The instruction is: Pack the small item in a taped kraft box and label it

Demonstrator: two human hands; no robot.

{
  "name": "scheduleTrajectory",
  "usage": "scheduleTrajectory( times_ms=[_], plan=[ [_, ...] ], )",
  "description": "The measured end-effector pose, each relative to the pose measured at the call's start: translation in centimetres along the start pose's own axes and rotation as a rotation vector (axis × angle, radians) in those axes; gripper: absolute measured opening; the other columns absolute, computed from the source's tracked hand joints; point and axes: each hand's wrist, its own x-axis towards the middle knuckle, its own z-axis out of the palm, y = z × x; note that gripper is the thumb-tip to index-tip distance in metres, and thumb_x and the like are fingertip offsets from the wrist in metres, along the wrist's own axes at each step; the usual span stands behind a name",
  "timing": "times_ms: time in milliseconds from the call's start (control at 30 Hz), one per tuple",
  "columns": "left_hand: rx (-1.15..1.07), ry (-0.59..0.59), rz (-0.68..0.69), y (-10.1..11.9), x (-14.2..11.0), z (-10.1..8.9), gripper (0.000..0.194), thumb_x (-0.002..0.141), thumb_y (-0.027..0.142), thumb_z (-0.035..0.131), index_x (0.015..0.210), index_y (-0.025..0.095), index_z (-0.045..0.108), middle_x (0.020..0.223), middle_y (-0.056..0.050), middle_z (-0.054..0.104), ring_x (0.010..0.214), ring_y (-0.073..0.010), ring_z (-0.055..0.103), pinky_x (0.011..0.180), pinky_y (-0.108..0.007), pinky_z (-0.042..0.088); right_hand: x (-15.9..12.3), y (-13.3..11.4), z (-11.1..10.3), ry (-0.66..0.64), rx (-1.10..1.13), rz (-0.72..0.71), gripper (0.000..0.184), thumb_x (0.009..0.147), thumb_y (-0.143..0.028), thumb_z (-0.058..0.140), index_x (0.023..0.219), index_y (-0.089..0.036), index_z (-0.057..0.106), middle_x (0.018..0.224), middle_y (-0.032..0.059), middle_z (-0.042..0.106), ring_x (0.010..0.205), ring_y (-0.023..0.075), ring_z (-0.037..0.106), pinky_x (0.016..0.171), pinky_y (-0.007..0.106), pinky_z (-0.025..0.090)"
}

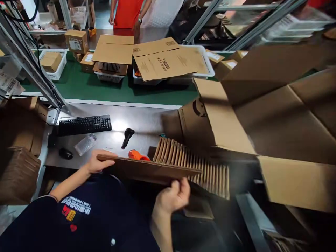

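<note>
A: Hands?
B: Left hand [98, 162] closed on the left end of a cardboard piece [147, 169], thumb on top. Right hand [173, 196] at its near side toward the right end, fingers curled. Can't tell if they pinch it.

A: Where's the piece?
B: Held in front of the torso, at the near edge of the desk [147, 117], seen almost edge-on.

A: State?
B: Brown, long, flat; layers visible along the top edge. Picked up, I'd say; not opened out. No tape or label that I can see. Far face hidden.

A: Next to it?
B: Row of folded cardboard [170, 150], packed upright, just beyond its right end. Orange object [139, 155] right behind it, partly hidden.

A: Further out?
B: Black scanner [127, 137], clear packet [86, 144], mouse [65, 153], keyboard [85, 125]. Big carton [196, 119] on the right, flaps open; can't see its bottom.

A: Past the desk?
B: Green surface [78, 87] with boxes and white baskets. Person in red [126, 14] beyond.
</note>
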Motion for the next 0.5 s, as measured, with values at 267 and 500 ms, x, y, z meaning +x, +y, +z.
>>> scheduleTrajectory(
  times_ms=[267,500],
  plan=[
    [0.145,-0.128,0.241,-3.5,-8.6,-6.9,0.043,0.097,0.056,0.072,0.124,0.024,0.081,0.111,-0.013,0.084,0.100,-0.0298,0.081,0.088,-0.045,0.068,-8.4,0.6,9.0,-0.133,0.194,0.313,0.075,0.084,-0.064,0.064,0.145,-0.023,0.055,0.154,0.0133,0.063,0.147,0.0326,0.057,0.130,0.061,0.037],
    [-0.032,0.219,0.035,-8.8,-10.3,-9.5,0.122,0.078,0.108,0.018,0.142,0.016,0.068,0.119,-0.019,0.078,0.106,-0.0337,0.075,0.092,-0.047,0.063,-10.0,0.6,9.9,-0.365,-0.049,0.096,0.085,0.082,-0.070,0.066,0.149,-0.019,0.058,0.147,0.0172,0.066,0.144,0.0355,0.058,0.129,0.062,0.037]
  ],
)
